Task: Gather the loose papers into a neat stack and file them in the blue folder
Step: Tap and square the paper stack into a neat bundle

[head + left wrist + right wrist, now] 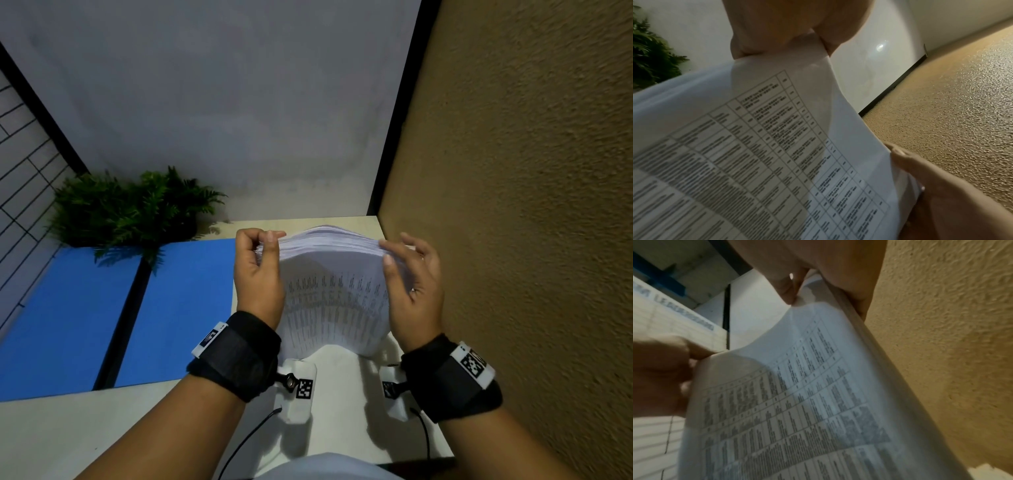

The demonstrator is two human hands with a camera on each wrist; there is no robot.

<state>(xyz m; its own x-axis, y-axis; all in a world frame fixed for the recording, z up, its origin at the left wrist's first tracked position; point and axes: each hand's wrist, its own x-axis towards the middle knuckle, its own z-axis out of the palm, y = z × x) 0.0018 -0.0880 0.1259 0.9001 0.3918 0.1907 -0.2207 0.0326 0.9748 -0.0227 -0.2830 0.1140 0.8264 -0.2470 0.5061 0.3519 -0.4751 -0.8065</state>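
Note:
A thick stack of white papers (pixel 334 291) printed with tables stands on edge above the cream desk (pixel 102 431), bowed toward me. My left hand (pixel 262 263) grips its left side, thumb in front and fingers curled behind. On the right side my right hand (pixel 407 270) holds the stack between thumb and fingers. The printed front sheet fills the left wrist view (pixel 748 162) and the right wrist view (pixel 797 402). The blue folder (pixel 102 308) lies open and flat on the desk to the left, a dark spine down its middle.
A green fern-like plant (pixel 133 209) stands at the back left, overhanging the folder's far edge. A textured tan wall (pixel 513 205) runs close along the right, a grey wall (pixel 222 102) behind. Cables (pixel 246 442) trail from the wrist cameras over the near desk.

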